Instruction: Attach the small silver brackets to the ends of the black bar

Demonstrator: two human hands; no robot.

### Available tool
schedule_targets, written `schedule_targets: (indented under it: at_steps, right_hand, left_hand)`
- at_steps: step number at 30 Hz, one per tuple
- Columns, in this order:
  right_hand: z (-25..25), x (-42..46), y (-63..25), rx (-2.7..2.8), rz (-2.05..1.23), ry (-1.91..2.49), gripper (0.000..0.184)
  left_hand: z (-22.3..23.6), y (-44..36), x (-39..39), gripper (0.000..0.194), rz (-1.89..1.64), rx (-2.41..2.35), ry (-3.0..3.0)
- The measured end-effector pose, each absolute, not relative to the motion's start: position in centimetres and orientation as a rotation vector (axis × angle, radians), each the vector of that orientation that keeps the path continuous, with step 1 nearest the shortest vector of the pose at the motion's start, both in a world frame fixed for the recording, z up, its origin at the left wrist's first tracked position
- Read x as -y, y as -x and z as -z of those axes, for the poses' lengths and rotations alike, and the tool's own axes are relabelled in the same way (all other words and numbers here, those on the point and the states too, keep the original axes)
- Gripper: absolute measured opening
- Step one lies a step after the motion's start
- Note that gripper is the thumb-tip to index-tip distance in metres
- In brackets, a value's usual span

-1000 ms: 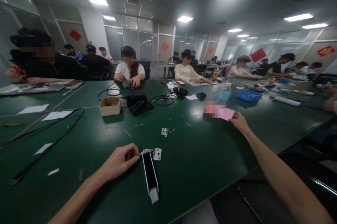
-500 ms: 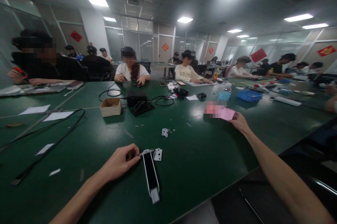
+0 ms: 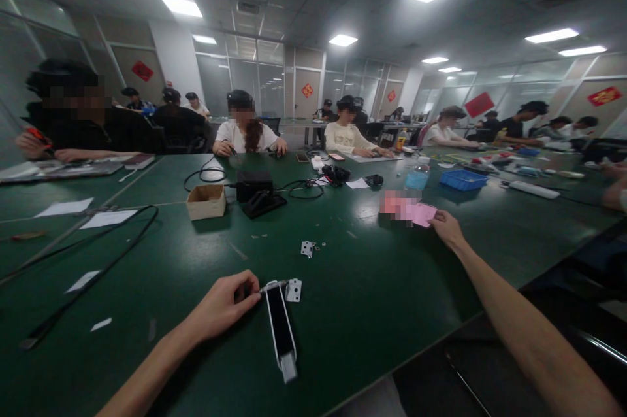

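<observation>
My left hand (image 3: 228, 301) pinches the thin metal pin at the upper left end of a long, narrow, white-edged black part (image 3: 281, 329). That part lies on the green table, with a pale block at its near end. A metal bracket (image 3: 294, 290) with holes sits at the other end of the pin. Off to the right, my right hand (image 3: 446, 229) grips the edge of a pink card (image 3: 422, 214) between thumb and fingers. The card's left portion is blurred out. Beyond the black part lie a small metal plate (image 3: 307, 248) and several tiny washer-like pieces.
Farther back stand a cardboard box (image 3: 206, 202), a black device (image 3: 255, 185) with cables, a bottle of blue liquid (image 3: 417, 175) and a blue basket (image 3: 463, 180). A black strap (image 3: 122, 259) and paper scraps lie at left. Several people sit around the tables.
My right hand and the pink card have shifted very slightly. My left hand stays at the metal pin, and the black part has not visibly moved.
</observation>
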State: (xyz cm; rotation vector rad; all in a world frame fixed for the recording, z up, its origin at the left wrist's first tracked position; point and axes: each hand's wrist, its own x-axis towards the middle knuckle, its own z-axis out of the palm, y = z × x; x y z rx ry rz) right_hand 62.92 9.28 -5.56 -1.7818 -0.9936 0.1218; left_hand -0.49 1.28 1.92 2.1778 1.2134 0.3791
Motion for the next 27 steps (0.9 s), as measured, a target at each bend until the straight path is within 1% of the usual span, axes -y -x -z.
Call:
schedule_targets:
  at_steps: [3,7,14,24,27]
  right_hand:
    - [5.1,-9.1,-62.6,0.936,-0.106,1.819,0.032]
    - [4.6,-9.0,-62.2,0.889,-0.096,1.859,0.028]
    - [4.3,-9.1,-62.0,0.852,-0.09,1.914,0.038]
    - [4.1,-8.7,-61.9,0.903,-0.076,1.918,0.032]
    - [4.1,-8.4,-61.5,0.92,-0.078,1.918,0.039]
  left_hand:
    - [-2.0,0.4,-1.3,0.026,-0.376,-1.217,-2.181]
    - [-1.9,0.5,-1.4,0.025,-0.378,-1.215,-2.186]
    - [-1.8,0.6,-1.4,0.026,-0.369,-1.215,-2.182]
    - [-1.8,0.6,-1.5,0.028,-0.358,-1.21,-2.172]
    - [-1.9,0.6,-1.4,0.028,-0.361,-1.21,-2.18]
